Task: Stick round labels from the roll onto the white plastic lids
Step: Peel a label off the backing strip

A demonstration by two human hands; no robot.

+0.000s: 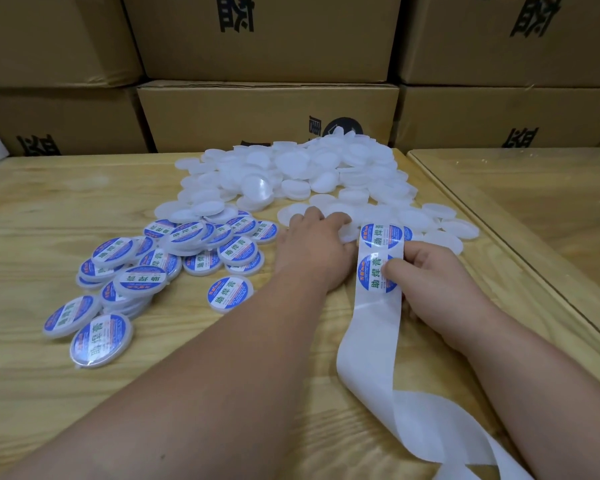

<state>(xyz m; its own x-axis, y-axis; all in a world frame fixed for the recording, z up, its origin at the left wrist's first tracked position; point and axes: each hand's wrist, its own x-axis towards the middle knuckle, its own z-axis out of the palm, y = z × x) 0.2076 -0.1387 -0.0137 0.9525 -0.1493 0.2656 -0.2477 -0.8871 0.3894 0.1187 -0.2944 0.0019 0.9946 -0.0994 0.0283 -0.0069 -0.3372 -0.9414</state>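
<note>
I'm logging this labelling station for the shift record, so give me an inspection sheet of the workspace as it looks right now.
Surface: wooden table, a second table abutting on the right.
Job's things: heap of plain white lids at the back; labelled lids piled on the left; label strip with empty backing trailing toward the camera.
Clutter: nothing seen.
Grippers: left hand reaches onto plain lids; right hand pinches the strip, thumb on a label.
Cables: nothing seen.
Surroundings: stacked cardboard boxes behind.

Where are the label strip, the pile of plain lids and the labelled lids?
label strip (381, 268): head view, on the lower round label.
pile of plain lids (298, 168): head view, middle of the heap.
labelled lids (238, 250): head view, top of one.
</note>
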